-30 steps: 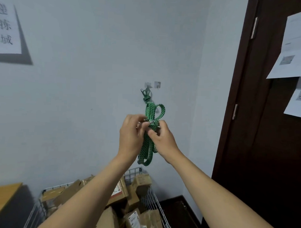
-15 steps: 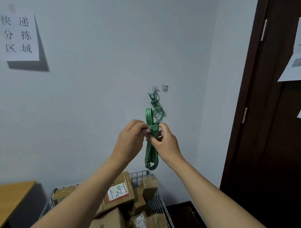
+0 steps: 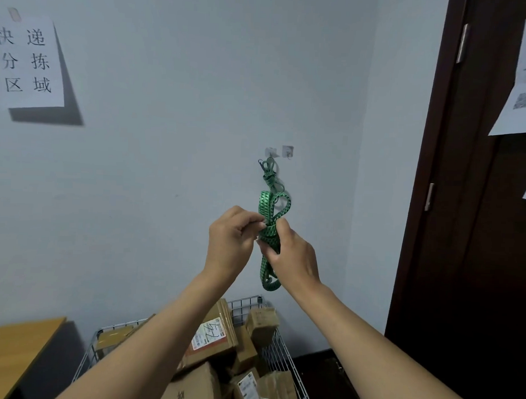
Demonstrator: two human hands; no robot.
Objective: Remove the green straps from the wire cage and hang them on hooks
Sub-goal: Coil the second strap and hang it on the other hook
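A bundle of green straps (image 3: 270, 205) with black dots hangs from the left of two small wall hooks (image 3: 271, 152). The second hook (image 3: 287, 151) beside it is bare. My left hand (image 3: 232, 243) pinches the wrapped middle of the bundle with thumb and fingertips. My right hand (image 3: 292, 257) grips the same wrap from the right side. The bundle's lower loop (image 3: 269, 281) dangles below my hands. The wire cage (image 3: 247, 306) stands under them against the wall.
The cage holds several cardboard parcels (image 3: 218, 335). A wooden table corner (image 3: 15, 340) is at lower left. A dark brown door (image 3: 476, 206) with papers taped on it fills the right. A paper sign (image 3: 28, 62) hangs on the wall upper left.
The view has shifted so hooks and straps sit a little further right and lower. Both hands stay on the wrap of the hanging bundle, fingers working slightly.
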